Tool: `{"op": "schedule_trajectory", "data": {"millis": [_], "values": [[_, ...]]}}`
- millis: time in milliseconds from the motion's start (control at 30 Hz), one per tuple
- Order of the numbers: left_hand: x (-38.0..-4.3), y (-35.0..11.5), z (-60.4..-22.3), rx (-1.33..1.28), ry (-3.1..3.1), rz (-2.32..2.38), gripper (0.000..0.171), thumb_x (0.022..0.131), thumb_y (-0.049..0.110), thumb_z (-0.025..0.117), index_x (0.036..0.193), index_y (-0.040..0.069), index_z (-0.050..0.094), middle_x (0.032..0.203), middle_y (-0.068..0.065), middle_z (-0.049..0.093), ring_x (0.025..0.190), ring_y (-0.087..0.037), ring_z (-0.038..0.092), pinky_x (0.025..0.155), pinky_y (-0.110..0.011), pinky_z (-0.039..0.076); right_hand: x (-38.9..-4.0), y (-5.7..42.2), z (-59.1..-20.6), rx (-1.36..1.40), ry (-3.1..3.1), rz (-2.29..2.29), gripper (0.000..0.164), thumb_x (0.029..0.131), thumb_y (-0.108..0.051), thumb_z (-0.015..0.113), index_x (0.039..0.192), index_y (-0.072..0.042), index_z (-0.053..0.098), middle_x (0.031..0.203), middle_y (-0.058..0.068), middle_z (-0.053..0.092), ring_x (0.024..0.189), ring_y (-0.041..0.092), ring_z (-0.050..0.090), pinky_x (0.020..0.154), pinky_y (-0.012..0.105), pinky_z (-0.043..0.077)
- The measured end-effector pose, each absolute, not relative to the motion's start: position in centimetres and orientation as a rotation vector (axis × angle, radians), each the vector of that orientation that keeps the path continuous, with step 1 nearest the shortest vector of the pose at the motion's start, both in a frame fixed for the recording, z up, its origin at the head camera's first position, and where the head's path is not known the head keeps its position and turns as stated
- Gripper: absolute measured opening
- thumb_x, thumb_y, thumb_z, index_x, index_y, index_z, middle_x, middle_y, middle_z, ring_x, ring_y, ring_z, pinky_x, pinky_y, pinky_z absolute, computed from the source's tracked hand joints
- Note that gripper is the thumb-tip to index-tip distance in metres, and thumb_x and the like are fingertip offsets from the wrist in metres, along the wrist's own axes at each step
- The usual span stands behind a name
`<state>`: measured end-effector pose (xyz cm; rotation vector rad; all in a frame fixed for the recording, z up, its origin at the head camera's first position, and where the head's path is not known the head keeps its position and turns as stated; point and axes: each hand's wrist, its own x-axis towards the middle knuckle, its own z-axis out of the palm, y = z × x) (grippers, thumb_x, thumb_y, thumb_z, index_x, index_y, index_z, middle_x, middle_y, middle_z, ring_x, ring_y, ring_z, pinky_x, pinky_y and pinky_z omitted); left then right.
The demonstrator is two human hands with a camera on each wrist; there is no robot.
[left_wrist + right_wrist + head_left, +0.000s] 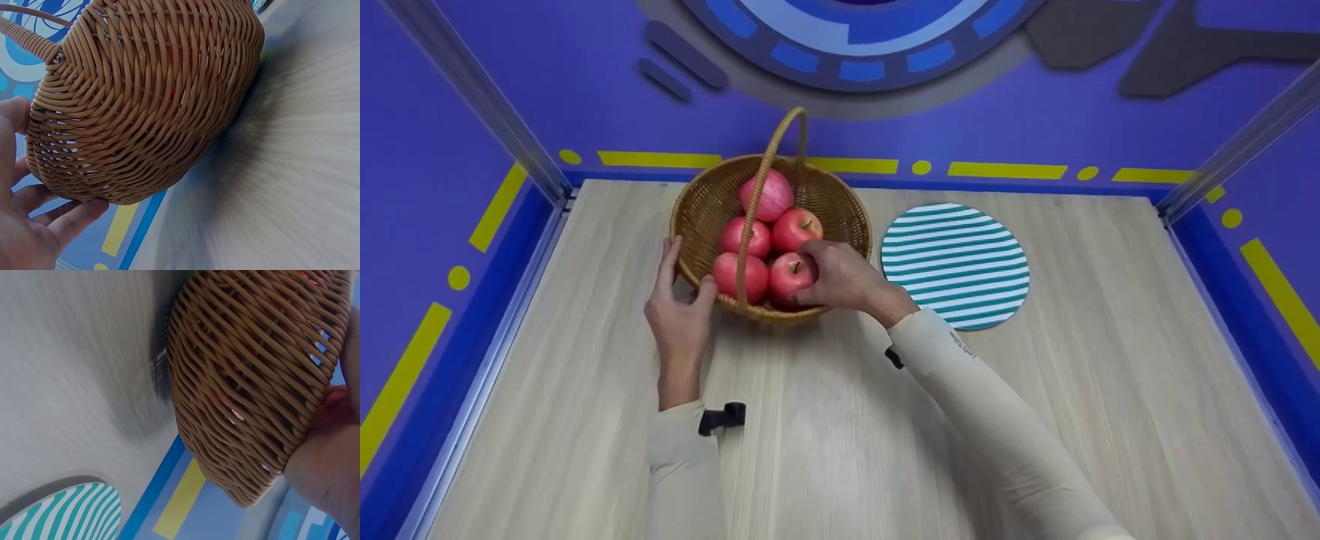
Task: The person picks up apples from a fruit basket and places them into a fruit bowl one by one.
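A brown wicker basket (699, 201) with a tall arched handle holds several red apples (766, 196). At its left side, my left hand (679, 319) grips the basket, thumb at the front rim and fingers along the outer wall. The left wrist view shows those fingers (81, 220) against the woven side. Reaching over the right front rim, my right hand (846, 276) holds the front right apple (787, 276) inside the basket, thumb and fingers around it. From the right wrist the basket wall (247, 377) hides most of that apple.
A round mat (960, 262) with green and white stripes lies right of the basket on the pale wooden table (840, 450). Blue panels (1110, 135) with yellow markings rise behind and at both sides. The basket stands near the back edge.
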<state>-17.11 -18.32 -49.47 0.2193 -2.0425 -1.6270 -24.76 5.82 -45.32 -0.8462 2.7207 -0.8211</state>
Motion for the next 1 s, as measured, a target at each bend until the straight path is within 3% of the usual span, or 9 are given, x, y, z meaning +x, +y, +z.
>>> {"op": "schedule_trajectory", "data": {"millis": [233,567,1000], "values": [[-15.6,-17.4,-46.8,0.228,-2.056,-1.646,0.064,0.093,0.0,0.065,0.156,0.003,0.053,0.168,-0.013,0.038,0.149,-0.026,0.044,0.104,-0.048,0.051,-24.5,6.3,-45.4,-0.875,2.701,-0.981,0.074,0.087,-0.037,0.087,0.146,-0.004,0.058,0.139,0.011,0.064,0.125,0.025,0.06,0.106,0.038,0.051],[-15.2,-17.5,-46.9,0.239,-2.029,-1.639,0.062,0.093,-0.003,0.064,0.154,-0.001,0.054,0.167,-0.018,0.039,0.144,-0.037,0.049,0.101,-0.049,0.053,-23.7,7.3,-45.3,-0.83,2.718,-1.22,0.077,0.086,-0.039,0.088,0.149,-0.009,0.057,0.143,0.007,0.061,0.13,0.022,0.057,0.106,0.038,0.051],[-16.2,-17.9,-48.2,0.256,-2.036,-1.651,0.064,0.094,-0.001,0.064,0.157,0.004,0.053,0.168,-0.014,0.037,0.143,-0.035,0.049,0.098,-0.051,0.055,-23.0,9.4,-44.9,-0.739,2.677,-1.657,0.079,0.087,-0.032,0.09,0.151,-0.005,0.054,0.143,0.005,0.06,0.127,0.016,0.057,0.105,0.034,0.051]]}}
